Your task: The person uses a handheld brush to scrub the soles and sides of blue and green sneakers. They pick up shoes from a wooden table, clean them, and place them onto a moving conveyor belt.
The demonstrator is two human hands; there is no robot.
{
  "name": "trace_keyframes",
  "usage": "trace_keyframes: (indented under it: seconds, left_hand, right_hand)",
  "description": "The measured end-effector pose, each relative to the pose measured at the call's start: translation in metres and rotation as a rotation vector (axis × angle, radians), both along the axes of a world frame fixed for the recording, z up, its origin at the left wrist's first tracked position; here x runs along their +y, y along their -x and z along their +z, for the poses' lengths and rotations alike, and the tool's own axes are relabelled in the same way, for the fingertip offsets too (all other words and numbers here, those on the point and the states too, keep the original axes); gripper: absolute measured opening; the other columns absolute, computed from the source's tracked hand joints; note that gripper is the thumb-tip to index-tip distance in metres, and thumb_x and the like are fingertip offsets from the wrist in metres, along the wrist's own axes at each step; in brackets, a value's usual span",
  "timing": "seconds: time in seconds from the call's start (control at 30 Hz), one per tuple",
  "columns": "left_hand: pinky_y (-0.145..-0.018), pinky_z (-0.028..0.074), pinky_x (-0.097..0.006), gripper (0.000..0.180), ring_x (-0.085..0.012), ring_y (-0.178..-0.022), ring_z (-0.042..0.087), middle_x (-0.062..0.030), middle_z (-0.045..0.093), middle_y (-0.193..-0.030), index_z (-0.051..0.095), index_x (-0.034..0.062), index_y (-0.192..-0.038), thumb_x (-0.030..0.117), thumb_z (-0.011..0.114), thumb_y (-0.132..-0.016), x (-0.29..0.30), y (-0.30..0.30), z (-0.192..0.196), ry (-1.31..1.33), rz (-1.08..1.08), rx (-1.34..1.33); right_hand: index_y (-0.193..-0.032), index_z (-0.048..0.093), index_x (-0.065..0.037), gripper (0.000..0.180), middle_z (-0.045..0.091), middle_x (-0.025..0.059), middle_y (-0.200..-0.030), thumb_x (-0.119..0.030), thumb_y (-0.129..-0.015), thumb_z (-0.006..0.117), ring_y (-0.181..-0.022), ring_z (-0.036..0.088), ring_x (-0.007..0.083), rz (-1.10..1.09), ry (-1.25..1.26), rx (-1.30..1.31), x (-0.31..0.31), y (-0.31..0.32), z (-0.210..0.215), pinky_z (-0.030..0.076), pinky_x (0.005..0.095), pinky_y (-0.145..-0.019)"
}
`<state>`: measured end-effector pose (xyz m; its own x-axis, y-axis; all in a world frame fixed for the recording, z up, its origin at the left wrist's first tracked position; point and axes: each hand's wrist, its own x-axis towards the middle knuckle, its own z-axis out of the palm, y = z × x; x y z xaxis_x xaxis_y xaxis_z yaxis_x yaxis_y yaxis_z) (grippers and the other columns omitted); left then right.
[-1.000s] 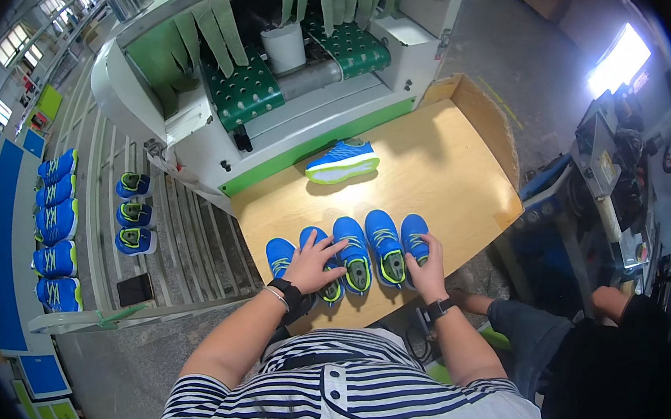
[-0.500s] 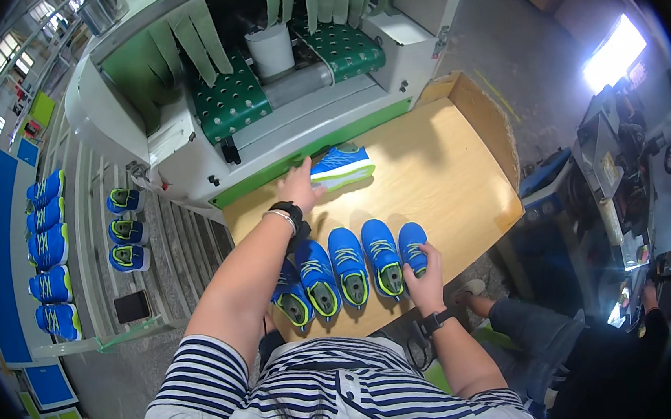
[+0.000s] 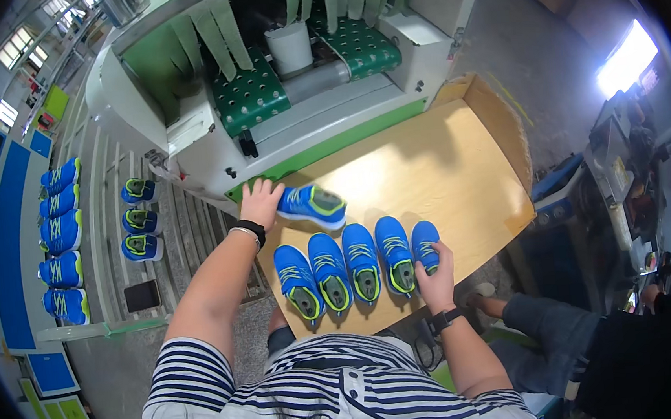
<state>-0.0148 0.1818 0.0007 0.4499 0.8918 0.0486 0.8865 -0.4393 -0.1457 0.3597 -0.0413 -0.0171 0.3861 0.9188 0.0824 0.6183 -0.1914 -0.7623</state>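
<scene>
1. While the big white machine (image 3: 126,108) takes up the far side, the pale wooden tabletop (image 3: 458,168) sits right up against its green front edge, with a cardboard flap (image 3: 495,114) standing along the right side.
2. Inside the machine's mouth you've got hanging fabric strips (image 3: 219,33), dotted green belts (image 3: 252,98) and a white cylinder (image 3: 289,49) between them.
3. Over on the left there's a slatted rack (image 3: 194,220) with three blue shoes (image 3: 140,221) on it, plus a dark flat rectangle (image 3: 141,296) near its close end. Farther left, a line of laced blue shoes (image 3: 62,235).
4. Somebody else's leg in grey shorts (image 3: 546,335) pokes in at lower right, and a really bright light (image 3: 627,58) glares at upper right.
5. Left arm's stretched forward, left hand (image 3: 263,205) gripping the toe end of a loose shoe (image 3: 311,203). That shoe is over the tabletop between the machine and the row of five shoes (image 3: 364,262), heel swung right, a bit blurry; can't tell if it's touching the wood.
6. Right arm's bent and closer in, right hand (image 3: 437,276) closed on the heel end of the rightmost shoe (image 3: 425,240) in that row. Toes all point toward the machine.
</scene>
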Motion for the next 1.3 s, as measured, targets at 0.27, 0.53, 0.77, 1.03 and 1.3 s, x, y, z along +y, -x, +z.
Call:
trace_keyframes:
  seconds: [0.27, 0.53, 0.77, 1.03, 1.3]
  left_hand:
    - [-0.118, 0.028, -0.056, 0.078, -0.0500, -0.144, 0.031, -0.0291, 0.033, -0.155, 0.046, 0.0117, -0.151, 0.062, 0.058, -0.093, -0.021, -0.068, -0.038, 0.439, 0.613, -0.835]
    - [-0.121, 0.020, -0.054, 0.065, -0.0475, -0.147, 0.022, -0.0281, 0.033, -0.155, 0.053, 0.0086, -0.138, 0.022, 0.075, -0.078, -0.008, -0.119, -0.046, 0.212, 0.779, -0.982]
    - [-0.087, 0.051, -0.035, 0.062, -0.0243, -0.104, 0.058, -0.0144, 0.057, -0.119, 0.051, 0.0058, -0.136, -0.005, 0.060, -0.075, 0.022, -0.038, -0.021, 0.270, 0.735, -1.302]
    - [-0.114, 0.040, -0.042, 0.062, -0.0432, -0.135, 0.047, -0.0281, 0.048, -0.145, 0.048, 0.0037, -0.142, 0.003, 0.064, -0.082, -0.033, -0.033, -0.009, 0.424, 0.484, -0.728]
    - [-0.119, 0.032, -0.042, 0.082, -0.0424, -0.142, 0.038, -0.0304, 0.038, -0.151, 0.032, -0.0018, -0.153, 0.032, 0.070, -0.089, -0.063, -0.017, -0.025, 0.410, 0.633, -1.336]
  right_hand:
    - [-0.129, 0.052, 0.000, 0.053, 0.053, 0.0249, -0.134, -0.008, -0.081, 0.073, -0.128, 0.051, 0.0419, 0.016, -0.044, -0.005, 0.000, 0.000, -0.005, 0.041, 0.0459, -0.110]
    - [-0.129, 0.053, 0.000, 0.051, 0.054, 0.0225, -0.130, -0.009, -0.082, 0.072, -0.125, 0.053, 0.0390, 0.001, -0.043, -0.006, -0.003, -0.003, -0.007, 0.041, 0.0434, -0.109]
    - [-0.128, 0.052, -0.001, 0.051, 0.055, 0.0228, -0.129, -0.009, -0.082, 0.072, -0.123, 0.052, 0.0411, 0.014, -0.055, 0.012, 0.000, 0.000, -0.008, 0.042, 0.0451, -0.108]
    - [-0.130, 0.052, 0.000, 0.050, 0.054, 0.0220, -0.131, -0.007, -0.083, 0.071, -0.127, 0.051, 0.0401, 0.020, -0.026, -0.006, 0.000, 0.001, -0.004, 0.040, 0.0443, -0.110]
    - [-0.130, 0.052, 0.000, 0.050, 0.053, 0.0225, -0.132, -0.007, -0.084, 0.071, -0.128, 0.051, 0.0400, 0.025, -0.029, 0.027, -0.001, 0.000, -0.007, 0.040, 0.0440, -0.110]
